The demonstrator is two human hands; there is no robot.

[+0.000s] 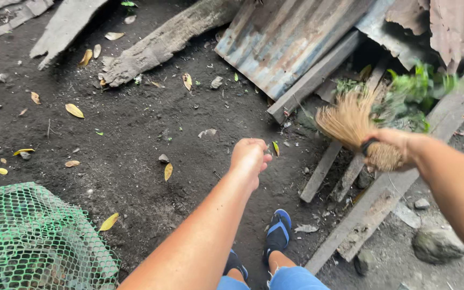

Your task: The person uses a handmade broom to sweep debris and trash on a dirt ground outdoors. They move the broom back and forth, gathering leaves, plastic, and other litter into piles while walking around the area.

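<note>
Dark bare soil (151, 134) covers the ground, strewn with yellow dry leaves (74, 110) and small stones (163, 158). At seven o'clock sits a green plastic mesh (33, 236), bulging over something unclear. A rough weathered log (162, 43) lies slanted at twelve o'clock, with a flat grey slab (63, 27) beside it at eleven. A rusty corrugated metal sheet (285, 37) leans at one o'clock, its lower edge on a grey wooden plank (315, 78). More planks (382, 198) run diagonally at four o'clock, beside a rounded grey rock (436, 244). Green weeds (420, 86) show blurred at two o'clock. Blue sandals (278, 231) stand on the soil at six o'clock.
</note>
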